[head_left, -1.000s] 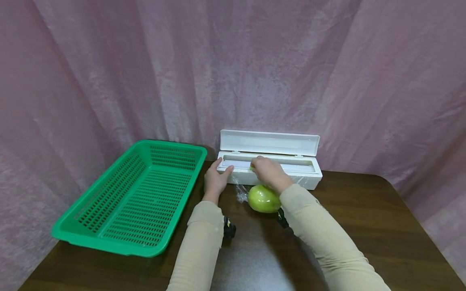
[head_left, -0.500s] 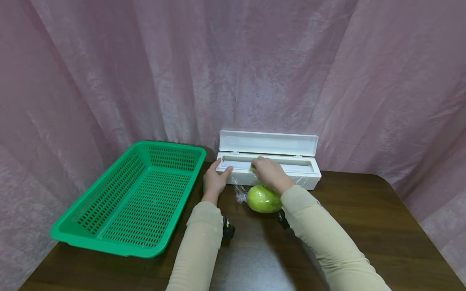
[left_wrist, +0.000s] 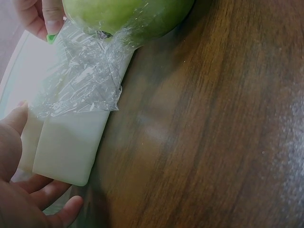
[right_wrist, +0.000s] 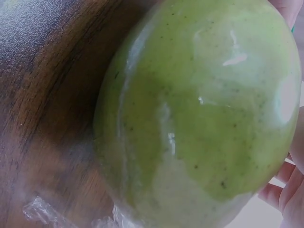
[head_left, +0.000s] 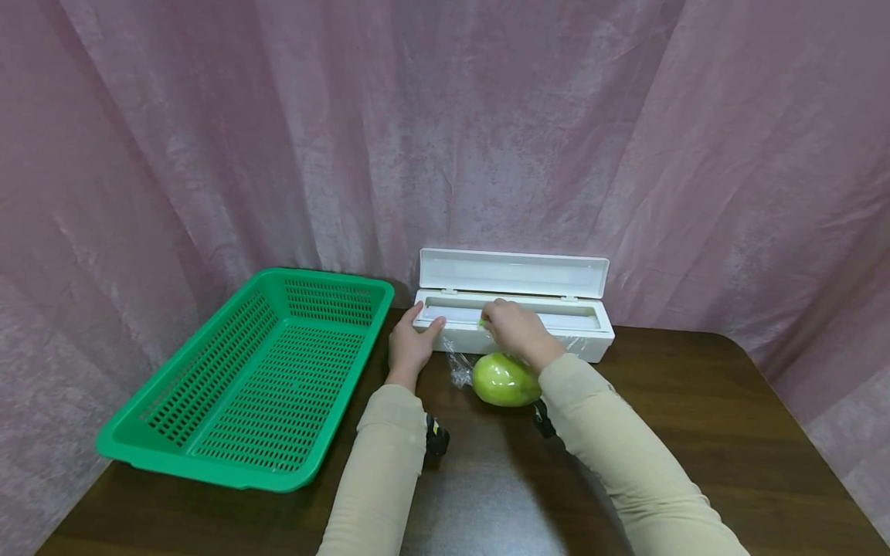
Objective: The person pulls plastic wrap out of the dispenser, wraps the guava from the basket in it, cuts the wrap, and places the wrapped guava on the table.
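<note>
A long white cling film dispenser box (head_left: 514, 341) stands with its lid (head_left: 514, 274) raised. My left hand (head_left: 409, 347) grips the box's left end, thumb on the top edge and fingers round the end. My right hand (head_left: 516, 330) pinches a small green slide cutter (left_wrist: 51, 38) at the front edge of the box, mostly covered by the fingers. Below the right wrist lies a smooth, speckled green fruit (head_left: 504, 380), wrapped in clear film. Crumpled cling film (left_wrist: 90, 71) runs between the fruit and the box front.
A large green plastic basket (head_left: 278, 479) with slotted sides stands on the brown wooden table (head_left: 695, 432) to the left. A pink curtain (head_left: 514, 139) hangs behind the table. Dark wrist devices (head_left: 436, 437) sit under both sleeves.
My right hand has shifted very slightly to the right along the box's front edge, with the slide cutter still pinched. The left hand, box and fruit stay nearly as they were.
</note>
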### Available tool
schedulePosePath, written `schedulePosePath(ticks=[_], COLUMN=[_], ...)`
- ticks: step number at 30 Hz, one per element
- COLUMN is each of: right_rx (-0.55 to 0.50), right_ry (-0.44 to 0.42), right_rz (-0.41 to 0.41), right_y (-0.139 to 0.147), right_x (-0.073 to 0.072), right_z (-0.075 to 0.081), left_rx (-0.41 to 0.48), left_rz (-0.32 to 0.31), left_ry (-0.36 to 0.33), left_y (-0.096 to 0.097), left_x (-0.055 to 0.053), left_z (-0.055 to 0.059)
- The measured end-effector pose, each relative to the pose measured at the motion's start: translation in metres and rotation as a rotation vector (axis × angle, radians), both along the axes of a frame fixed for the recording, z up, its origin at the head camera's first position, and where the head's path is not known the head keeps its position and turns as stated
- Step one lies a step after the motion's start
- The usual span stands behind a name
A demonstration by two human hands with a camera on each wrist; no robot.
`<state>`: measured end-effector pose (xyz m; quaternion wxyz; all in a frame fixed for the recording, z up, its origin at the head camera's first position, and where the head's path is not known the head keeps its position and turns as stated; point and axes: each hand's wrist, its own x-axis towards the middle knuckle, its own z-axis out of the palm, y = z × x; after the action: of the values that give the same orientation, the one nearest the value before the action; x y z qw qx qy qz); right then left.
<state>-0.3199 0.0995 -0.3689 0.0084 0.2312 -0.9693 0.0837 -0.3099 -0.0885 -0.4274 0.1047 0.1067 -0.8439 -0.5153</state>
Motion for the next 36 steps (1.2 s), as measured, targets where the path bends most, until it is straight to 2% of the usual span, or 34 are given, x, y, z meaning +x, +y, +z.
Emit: schedulePosePath(ticks=[15,36], right_rx=[-0.006,-0.009], right_ry=[0.01,0.014], right_rz=[0.01,0.009], right_y=[0.005,0.0101], right_x=[-0.0009,0.0002], right_z=[-0.0007,-0.0002], left_rx=[0.017,0.002], left_rz=[-0.014,-0.004], left_ry=[0.022,0.006], left_y=[-0.0004,-0.0007], left_x=[-0.0014,-0.0015], left_z=[-0.0022,-0.0018])
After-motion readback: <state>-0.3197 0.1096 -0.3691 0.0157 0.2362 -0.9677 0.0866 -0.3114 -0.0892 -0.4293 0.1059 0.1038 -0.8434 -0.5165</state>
